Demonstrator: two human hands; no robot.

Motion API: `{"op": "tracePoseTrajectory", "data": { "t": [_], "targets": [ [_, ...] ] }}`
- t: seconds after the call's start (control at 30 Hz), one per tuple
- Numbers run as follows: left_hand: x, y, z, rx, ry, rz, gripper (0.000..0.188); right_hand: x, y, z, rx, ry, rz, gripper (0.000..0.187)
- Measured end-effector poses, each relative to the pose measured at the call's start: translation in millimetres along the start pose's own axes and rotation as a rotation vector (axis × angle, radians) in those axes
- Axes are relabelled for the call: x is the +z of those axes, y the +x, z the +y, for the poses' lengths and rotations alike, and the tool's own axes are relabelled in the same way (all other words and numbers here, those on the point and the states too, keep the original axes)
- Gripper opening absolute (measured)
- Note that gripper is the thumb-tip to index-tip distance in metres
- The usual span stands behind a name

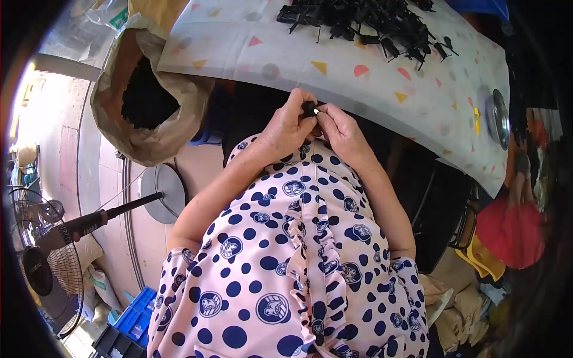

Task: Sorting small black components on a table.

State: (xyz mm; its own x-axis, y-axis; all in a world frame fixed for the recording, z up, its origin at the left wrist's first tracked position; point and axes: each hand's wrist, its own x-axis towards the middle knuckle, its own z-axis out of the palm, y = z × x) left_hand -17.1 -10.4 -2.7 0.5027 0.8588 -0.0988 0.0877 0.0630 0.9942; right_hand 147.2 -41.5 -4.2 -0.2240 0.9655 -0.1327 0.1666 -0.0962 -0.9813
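Just off the table's near edge, both my hands meet in front of my chest. My left hand (286, 126) is closed around a small black part (308, 108), mostly covered by the fingers. Close against it, my right hand (342, 130) pinches a tiny pale piece (316, 111) at the part's right side; its exact kind is too small to tell. Beyond the hands, a heap of small black plastic parts (364, 24) lies on the far side of the table (286, 51), which has a patterned cover.
An open paper sack (107, 113) holding black pieces stands left of the table. A metal bowl (500, 119) and a small yellow tool (477, 120) sit at the table's right end. A fan (45, 262) and a blue crate (136, 313) are at lower left.
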Motion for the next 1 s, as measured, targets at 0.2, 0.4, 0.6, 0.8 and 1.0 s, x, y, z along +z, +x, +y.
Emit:
{"op": "tracePoseTrajectory", "data": {
  "t": [0.2, 0.4, 0.6, 0.8, 1.0],
  "targets": [
    [7.9, -3.4, 0.9, 0.067, 0.224, 0.128, 0.026, 6.6, 1.9, 0.4, -0.055, -0.037, 0.05, 0.019],
    [12.3, 0.0, 6.8, 0.163, 0.397, 0.223, 0.028, 6.6, 3.9, 0.1, -0.073, -0.028, 0.133, 0.018],
    [10.5, 5.4, -0.2, 0.134, 0.057, 0.143, 0.016, -62.3, 24.5, -23.8, -0.154, -0.429, 0.347, 0.025],
    [2.7, 7.2, 1.6, -0.141, -0.142, -0.004, 0.026, -137.2, 76.7, -24.7, -0.076, -1.28, 0.616, 0.029],
    [-0.9, 5.7, 3.4, -0.126, -0.08, -0.086, 0.011, -154.3, 86.3, -8.9, -0.1, -1.127, 0.676, 0.022]
  ]
}}
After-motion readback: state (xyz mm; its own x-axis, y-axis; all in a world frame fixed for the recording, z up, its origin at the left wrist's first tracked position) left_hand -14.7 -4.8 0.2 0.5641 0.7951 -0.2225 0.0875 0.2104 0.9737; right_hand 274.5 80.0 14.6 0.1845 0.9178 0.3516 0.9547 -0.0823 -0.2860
